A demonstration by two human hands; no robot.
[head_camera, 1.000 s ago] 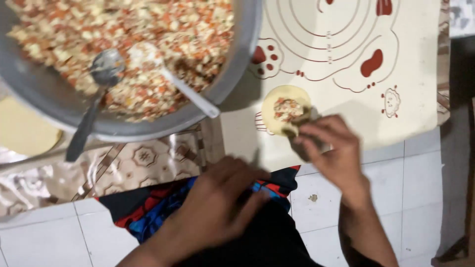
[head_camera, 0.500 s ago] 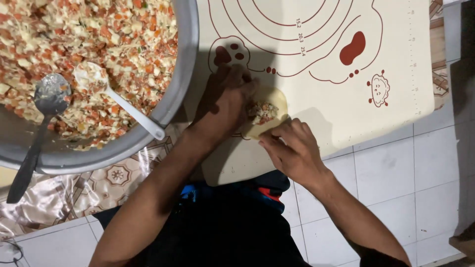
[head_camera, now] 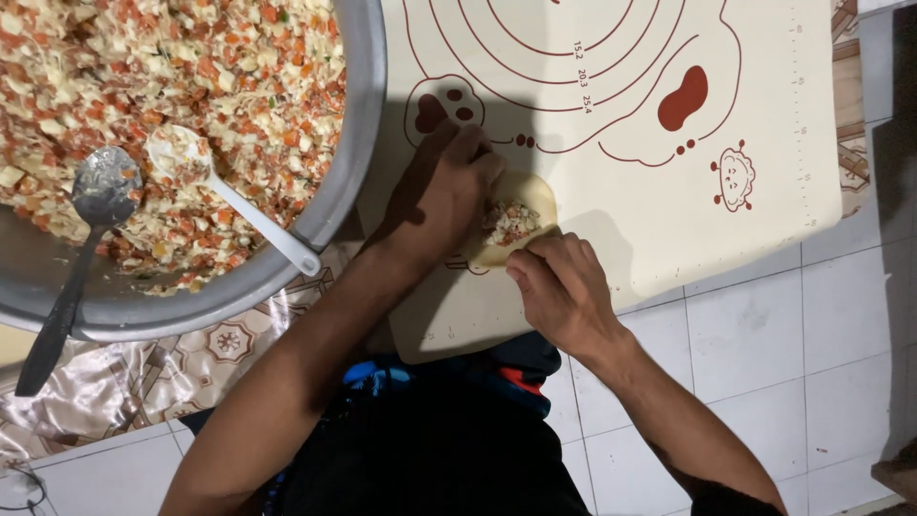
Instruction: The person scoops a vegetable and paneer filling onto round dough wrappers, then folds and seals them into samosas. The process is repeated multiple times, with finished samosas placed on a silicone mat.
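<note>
A small round dough wrapper with a spoonful of chopped filling lies on a cream silicone pastry mat printed with dark red rings and cartoon shapes. My left hand pinches the wrapper's left edge, fingers curled over it. My right hand grips the wrapper's near edge from below and folds it up. Both hands touch the same piece of dough.
A large metal bowl of chopped orange and white filling sits at the upper left, holding a white plastic spoon and a metal spoon. A patterned cloth lies under the bowl. White floor tiles surround the mat.
My left hand came up from my lap onto the wrapper. My right hand shifted from the wrapper's right side to its near edge. The view swung left.
</note>
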